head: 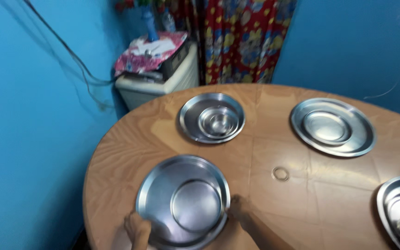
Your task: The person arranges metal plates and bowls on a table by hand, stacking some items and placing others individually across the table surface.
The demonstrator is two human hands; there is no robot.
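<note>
Steel plates, four on table; both hands grip one.

No packages, labels, signs or screens in view

The walls are bright blue. A big round wooden table fills the near part of the room. Far back hangs a red curtain with yellow and blue flowers. To its left stands a white box-shaped machine with a pink flowery cloth on top. Dark wires hang down the left wall.
</note>
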